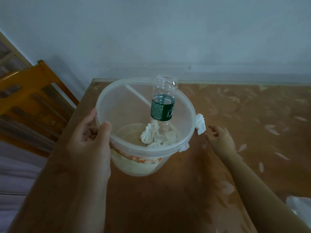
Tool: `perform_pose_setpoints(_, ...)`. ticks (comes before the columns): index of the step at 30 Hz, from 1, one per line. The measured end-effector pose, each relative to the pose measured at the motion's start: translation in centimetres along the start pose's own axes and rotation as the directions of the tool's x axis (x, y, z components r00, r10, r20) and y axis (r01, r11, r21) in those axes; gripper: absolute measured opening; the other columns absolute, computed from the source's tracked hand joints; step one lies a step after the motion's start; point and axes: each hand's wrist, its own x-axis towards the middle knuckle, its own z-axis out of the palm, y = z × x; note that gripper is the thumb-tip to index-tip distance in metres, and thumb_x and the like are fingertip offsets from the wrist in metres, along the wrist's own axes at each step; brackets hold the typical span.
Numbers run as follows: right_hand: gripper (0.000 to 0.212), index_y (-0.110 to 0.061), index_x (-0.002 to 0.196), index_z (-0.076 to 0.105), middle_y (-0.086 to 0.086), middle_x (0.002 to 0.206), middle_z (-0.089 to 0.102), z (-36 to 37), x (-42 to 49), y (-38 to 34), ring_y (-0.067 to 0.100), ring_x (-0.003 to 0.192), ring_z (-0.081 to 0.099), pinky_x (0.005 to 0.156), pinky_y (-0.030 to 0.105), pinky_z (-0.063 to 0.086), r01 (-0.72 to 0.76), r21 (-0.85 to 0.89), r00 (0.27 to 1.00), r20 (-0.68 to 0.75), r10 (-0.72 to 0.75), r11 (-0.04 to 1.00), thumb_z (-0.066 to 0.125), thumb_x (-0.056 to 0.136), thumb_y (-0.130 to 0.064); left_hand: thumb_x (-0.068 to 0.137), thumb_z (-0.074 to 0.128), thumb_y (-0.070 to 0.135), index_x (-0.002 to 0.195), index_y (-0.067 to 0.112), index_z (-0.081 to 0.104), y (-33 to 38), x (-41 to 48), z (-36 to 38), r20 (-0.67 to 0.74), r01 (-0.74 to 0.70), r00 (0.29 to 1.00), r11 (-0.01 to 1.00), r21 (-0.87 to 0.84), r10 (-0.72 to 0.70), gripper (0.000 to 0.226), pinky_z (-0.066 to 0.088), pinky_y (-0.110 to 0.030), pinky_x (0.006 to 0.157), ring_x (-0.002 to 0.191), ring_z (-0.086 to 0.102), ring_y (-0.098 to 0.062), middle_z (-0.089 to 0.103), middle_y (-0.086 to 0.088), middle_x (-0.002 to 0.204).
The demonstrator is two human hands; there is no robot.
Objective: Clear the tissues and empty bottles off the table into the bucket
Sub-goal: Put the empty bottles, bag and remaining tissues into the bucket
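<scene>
A translucent plastic bucket (188,125) stands on the brown patterned table (235,115). My left hand (89,142) grips its near-left rim, thumb inside. Inside the bucket a clear empty bottle (162,105) with a dark green label stands upside down, its base poking above the rim. Crumpled white tissues (156,137) lie at the bucket's bottom around the bottle's neck. Another white tissue (200,123) lies on the table, touching the bucket's right side. My right hand (220,138) hovers just right of it, fingers spread and holding nothing.
A wooden chair (33,98) stands left of the table against the pale wall. Something white (299,207) shows at the table's near right edge. A small white piece (184,147) sticks out under the bucket's rim at the front right.
</scene>
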Motion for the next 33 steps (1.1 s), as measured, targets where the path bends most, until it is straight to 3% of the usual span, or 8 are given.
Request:
perform_pose_setpoints(7, 0.035, -0.014, 0.112, 0.059, -0.003, 0.096, 0.045, 1.8, 2.6, 0.5, 0.022, 0.093, 0.050, 0.075, 0.033, 0.036, 0.029, 0.004, 1.000, -0.005, -0.029, 1.000, 0.061, 0.079, -0.025, 0.069, 0.066, 0.019, 0.091, 0.040, 0.067, -0.5, 1.1, 0.6, -0.030, -0.033, 0.999, 0.999, 0.008, 0.033, 0.030, 0.054, -0.020, 0.054, 0.061, 0.062, 0.004, 0.064, 0.027, 0.062)
perform_pose_setpoints(12, 0.049, -0.017, 0.129, 0.048, 0.010, 0.120, 0.051, 3.1, 4.3, 0.7, 0.030, 0.111, 0.047, 0.085, 0.034, 0.037, 0.023, -0.016, 0.999, 0.045, -0.022, 1.000, 0.061, 0.082, -0.024, 0.070, 0.066, 0.016, 0.089, 0.039, 0.068, -1.0, 1.6, 1.1, -0.048, -0.043, 0.998, 0.999, 0.010, 0.044, 0.030, 0.054, -0.020, 0.054, 0.061, 0.062, 0.003, 0.065, 0.026, 0.064)
perform_pose_setpoints(20, 0.049, -0.020, 0.129, 0.049, 0.004, 0.135, 0.046, 4.6, 5.7, 0.1, 0.026, 0.124, 0.036, 0.095, 0.033, 0.030, 0.063, 0.058, 0.998, -0.011, -0.062, 0.996, 0.062, 0.082, -0.025, 0.073, 0.064, 0.014, 0.094, 0.035, 0.067, -1.4, 2.1, 1.0, -0.073, 0.005, 0.997, 1.000, -0.001, -0.006, 0.030, 0.057, -0.026, 0.063, 0.073, 0.067, -0.003, 0.068, 0.023, 0.068)
perform_pose_setpoints(23, 0.047, -0.021, 0.129, 0.050, 0.006, 0.133, 0.047, 5.1, 5.6, 0.4, 0.028, 0.121, 0.036, 0.092, 0.035, 0.031, 0.038, -0.016, 0.999, 0.031, -0.037, 0.999, 0.060, 0.083, -0.029, 0.069, 0.065, 0.018, 0.093, 0.037, 0.067, -1.4, 2.3, 0.8, -0.076, 0.027, 0.997, 1.000, -0.008, -0.027, 0.030, 0.058, -0.030, 0.064, 0.079, 0.069, -0.010, 0.070, 0.020, 0.071)
perform_pose_setpoints(27, 0.039, -0.018, 0.122, 0.056, 0.009, 0.126, 0.052, 5.5, 4.6, 1.0, 0.031, 0.113, 0.038, 0.081, 0.032, 0.030, 0.055, -0.103, 0.997, 0.053, -0.049, 0.993, 0.058, 0.084, -0.028, 0.072, 0.065, 0.014, 0.093, 0.035, 0.067, -1.4, 2.2, 0.7, -0.073, 0.022, 0.997, 1.000, -0.005, -0.022, 0.030, 0.056, -0.024, 0.059, 0.072, 0.067, -0.006, 0.069, 0.020, 0.068)
perform_pose_setpoints(33, 0.038, -0.017, 0.120, 0.058, 0.007, 0.119, 0.054, 5.4, 2.3, 1.5, 0.028, 0.110, 0.042, 0.080, 0.031, 0.034, 0.062, -0.095, 0.996, 0.071, -0.055, 0.994, 0.061, 0.083, -0.026, 0.073, 0.065, 0.013, 0.094, 0.033, 0.067, -1.4, 1.6, 0.3, -0.074, 0.045, 0.996, 0.999, -0.017, -0.046, 0.029, 0.056, -0.025, 0.063, 0.072, 0.067, -0.004, 0.068, 0.021, 0.066)
